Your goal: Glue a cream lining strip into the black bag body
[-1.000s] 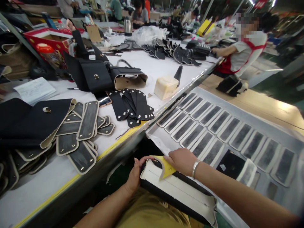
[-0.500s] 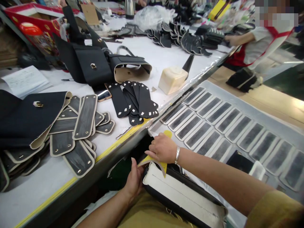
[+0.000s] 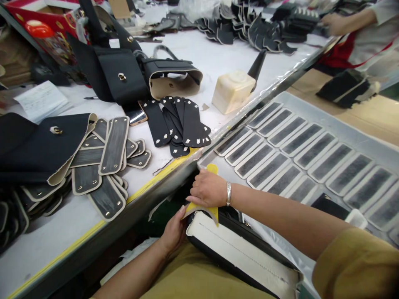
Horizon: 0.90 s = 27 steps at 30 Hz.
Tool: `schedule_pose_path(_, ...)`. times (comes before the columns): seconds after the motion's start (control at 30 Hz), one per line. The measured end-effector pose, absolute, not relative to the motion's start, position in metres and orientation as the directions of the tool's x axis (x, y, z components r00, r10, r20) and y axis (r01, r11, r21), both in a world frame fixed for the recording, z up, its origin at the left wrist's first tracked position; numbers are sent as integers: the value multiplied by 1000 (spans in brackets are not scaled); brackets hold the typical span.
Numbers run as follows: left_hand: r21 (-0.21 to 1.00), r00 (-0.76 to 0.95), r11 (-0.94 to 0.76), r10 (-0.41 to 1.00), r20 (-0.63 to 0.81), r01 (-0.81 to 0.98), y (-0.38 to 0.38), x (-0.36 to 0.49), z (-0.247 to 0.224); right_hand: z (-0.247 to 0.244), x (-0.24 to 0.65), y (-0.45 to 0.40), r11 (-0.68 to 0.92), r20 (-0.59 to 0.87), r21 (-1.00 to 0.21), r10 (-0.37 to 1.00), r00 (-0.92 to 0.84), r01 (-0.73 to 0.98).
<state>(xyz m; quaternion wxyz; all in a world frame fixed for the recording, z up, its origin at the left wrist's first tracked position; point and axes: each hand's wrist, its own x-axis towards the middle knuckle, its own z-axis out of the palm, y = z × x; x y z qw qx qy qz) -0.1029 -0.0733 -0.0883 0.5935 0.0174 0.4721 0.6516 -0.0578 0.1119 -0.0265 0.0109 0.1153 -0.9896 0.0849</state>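
A black bag with a stitched white panel facing up lies across my lap, tilted down to the right. At its near-left end my left hand is closed on the bag's edge, thumb up. My right hand, with a silver bracelet on the wrist, is closed around a flat yellow piece with a concave lower edge. That piece sits over the bag's end, and one point of it overlaps the white panel. My right fingers hide most of the piece.
Left on the white table are pale-edged black strips, black bags and a phone. Black pieces lie near a whitish container. A tray of dark strips stands right. A co-worker's arm reaches in behind.
The view has shifted slightly, so the table's things sit a little higher and farther right. Both hands keep their holds; my left thumb now lies closer to the yellow piece.
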Motion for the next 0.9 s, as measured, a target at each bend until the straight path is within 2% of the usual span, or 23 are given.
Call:
schedule_pose_path(0.2, 810, -259, 241, 866, -428, -535, -77, -115, -87, -27, -46, 108, 961, -30, -197, -201, -979, -192)
schedule_pose_path(0.33, 887, -166, 210, 940, -299, -411, -72, -124, -82, -23, -36, 102, 974, -126, -220, -89, -988, -59)
schedule_pose_path(0.43, 865, -71, 232, 954, -292, -445, -68, -126, -75, -15, -26, 92, 975, -231, -209, 30, -973, 80)
schedule_pose_path(0.6, 723, 100, 352, 925, -368, -595, -65, -126, -60, 9, 3, 76, 933, -382, -121, 272, -883, 339)
schedule_pose_path(0.7, 680, 157, 394, 910, -384, -618, -57, -130, -54, 24, 31, 78, 841, -409, -86, 459, -789, 534)
schedule_pose_path(0.8, 786, 116, 398, 913, -392, -474, -48, -134, -50, 38, 71, 84, 644, -408, -139, 655, -636, 753)
schedule_pose_path(0.9, 860, 109, 408, 913, -394, -307, -46, -132, -46, 51, 120, 87, 496, -396, -150, 762, -512, 855)
